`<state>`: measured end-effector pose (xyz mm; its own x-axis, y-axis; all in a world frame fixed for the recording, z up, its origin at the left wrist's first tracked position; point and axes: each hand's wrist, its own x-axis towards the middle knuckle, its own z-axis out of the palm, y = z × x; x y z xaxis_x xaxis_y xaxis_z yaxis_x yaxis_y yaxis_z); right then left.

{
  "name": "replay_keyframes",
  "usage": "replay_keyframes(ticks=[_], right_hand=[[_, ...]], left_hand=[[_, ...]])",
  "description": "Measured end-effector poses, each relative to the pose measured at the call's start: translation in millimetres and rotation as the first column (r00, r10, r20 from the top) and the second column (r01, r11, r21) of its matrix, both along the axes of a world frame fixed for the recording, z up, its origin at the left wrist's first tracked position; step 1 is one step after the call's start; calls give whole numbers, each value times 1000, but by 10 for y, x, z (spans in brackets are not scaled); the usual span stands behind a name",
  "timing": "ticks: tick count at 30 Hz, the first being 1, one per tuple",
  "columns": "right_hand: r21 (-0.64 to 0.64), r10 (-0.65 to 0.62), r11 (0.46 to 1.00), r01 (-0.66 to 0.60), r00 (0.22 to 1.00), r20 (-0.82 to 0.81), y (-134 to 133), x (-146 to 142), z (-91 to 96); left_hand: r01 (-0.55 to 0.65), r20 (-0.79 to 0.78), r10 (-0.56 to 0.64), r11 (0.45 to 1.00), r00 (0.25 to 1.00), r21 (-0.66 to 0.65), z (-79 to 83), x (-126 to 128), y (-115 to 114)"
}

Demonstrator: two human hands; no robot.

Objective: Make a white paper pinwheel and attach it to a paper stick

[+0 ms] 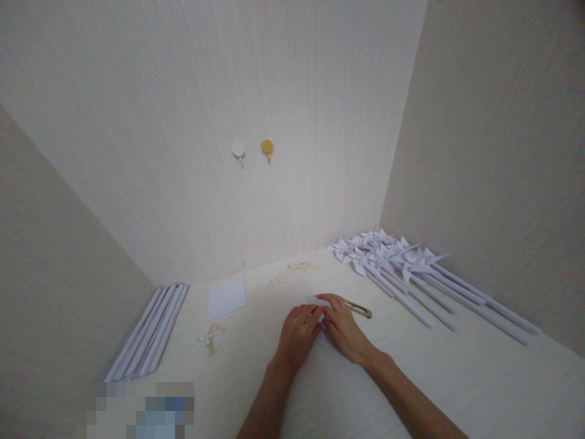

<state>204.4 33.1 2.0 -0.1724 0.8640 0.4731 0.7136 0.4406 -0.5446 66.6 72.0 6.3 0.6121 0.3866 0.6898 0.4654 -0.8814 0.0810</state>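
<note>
A small piece of white paper (323, 340) lies under my two hands on the pale surface, mostly hidden by the fingers. My left hand (297, 334) has its fingers bent together on the paper's left side. From the right, my right hand (342, 329) pinches at the same paper, its fingertips meeting those of my left hand. Whether the paper is folded I cannot tell. A slim craft knife (359, 308) with a gold and dark handle lies just beyond my right hand, partly behind it.
Paper pinwheels on white sticks (402, 268) are piled at the right. White paper tubes (148, 335) lie in a bundle at the left, near a white paper sheet (227, 297) and small scraps (211, 339). Two round hooks (267, 147) are on the back wall.
</note>
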Motion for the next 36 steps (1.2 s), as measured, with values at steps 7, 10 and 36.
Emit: replay_keyframes(ticks=[7,10,36], right_hand=[[-24,-6,1000,6,1000,4,18,-47,-103],[-18,-15,1000,15,1000,-14,37,-69,-192],[-229,39,968,-102,963,-265,-6,-132,-112]], left_hand=[[-35,28,35,999,999,-9,-15,-25,14],[-35,42,34,999,999,23,-10,-36,23],[-14,-20,16,996,1000,86,29,-24,17]])
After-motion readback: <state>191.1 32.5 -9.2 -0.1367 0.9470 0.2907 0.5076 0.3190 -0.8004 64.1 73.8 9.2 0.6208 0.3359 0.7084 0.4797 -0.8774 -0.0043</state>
